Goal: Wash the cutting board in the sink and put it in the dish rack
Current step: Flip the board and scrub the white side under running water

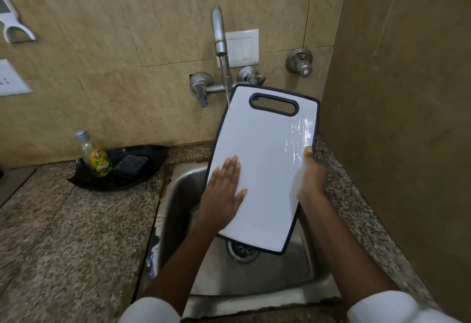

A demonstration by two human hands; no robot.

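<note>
Grip: right hand (312, 174) round cutting board (265, 159); left hand (224, 190) flat; lengthwise, handle end away

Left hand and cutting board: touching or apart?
Touching. Head view: the left hand lies flat on the cutting board, fingers straight, no gap showing. The right hand grips its right edge.

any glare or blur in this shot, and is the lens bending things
Head view: glare streaks the wet right side of the white plastic cutting board with the dark blue rim, just above the right hand gripping its edge; that hand looks motion-blurred, the flat left hand sharper; the wide lens bows the joints of the beige wall tiles and the speckled granite counter edges.
</note>
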